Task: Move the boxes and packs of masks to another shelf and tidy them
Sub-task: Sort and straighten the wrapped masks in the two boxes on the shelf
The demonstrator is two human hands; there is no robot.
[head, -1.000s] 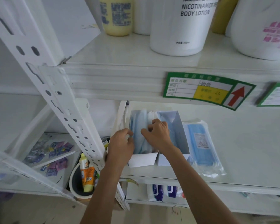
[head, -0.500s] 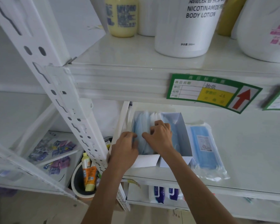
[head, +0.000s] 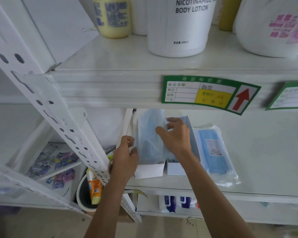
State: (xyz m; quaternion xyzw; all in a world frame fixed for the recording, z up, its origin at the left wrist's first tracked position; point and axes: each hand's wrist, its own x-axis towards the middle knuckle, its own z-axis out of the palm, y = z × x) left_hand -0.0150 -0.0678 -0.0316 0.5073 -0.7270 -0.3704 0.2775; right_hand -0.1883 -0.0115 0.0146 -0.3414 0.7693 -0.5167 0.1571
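Masks [head: 149, 143], soft and blue, stand packed in an open white card box [head: 149, 170] in the middle of the frame, on the middle shelf [head: 258, 162]. The left hand [head: 126, 158] grips the box's left wall. The right hand [head: 176, 134] has curled fingers pinching the top of the masks. Just right of the box lies a flat, shiny clear pack of blue masks [head: 215, 153]. The box's back end is hidden under the upper shelf [head: 110, 90], which holds round bottles [head: 179, 28] cut off at the top.
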